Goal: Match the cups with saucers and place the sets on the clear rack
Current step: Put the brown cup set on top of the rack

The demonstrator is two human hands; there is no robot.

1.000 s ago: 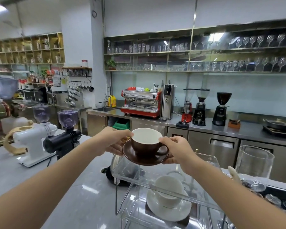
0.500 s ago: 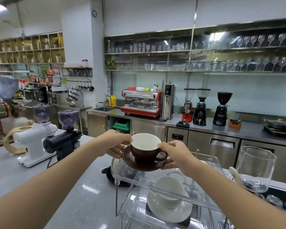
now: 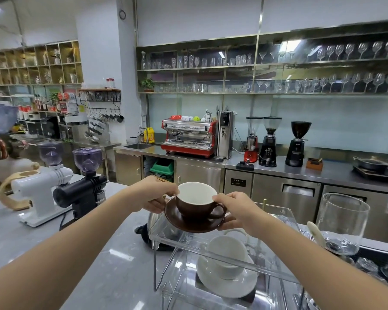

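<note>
A brown cup (image 3: pixel 196 206) with a white inside stands on a brown saucer (image 3: pixel 193 223). My left hand (image 3: pixel 154 194) grips the saucer's left rim, thumb at the cup's lip. My right hand (image 3: pixel 238 209) grips the saucer's right rim beside the cup handle. The set hovers just above the top shelf of the clear rack (image 3: pixel 278 271). On the rack's lower level sits a white cup (image 3: pixel 225 253) on a white saucer (image 3: pixel 226 285).
A white grinder (image 3: pixel 38 193) and a black grinder (image 3: pixel 81 191) stand on the grey counter (image 3: pixel 54 245) to the left. A dark kettle (image 3: pixel 152 229) sits behind the rack. A large clear glass jug (image 3: pixel 343 222) stands at the right, with glassware below it.
Both hands have lowered the brown cup and saucer slightly toward the rack's top shelf.
</note>
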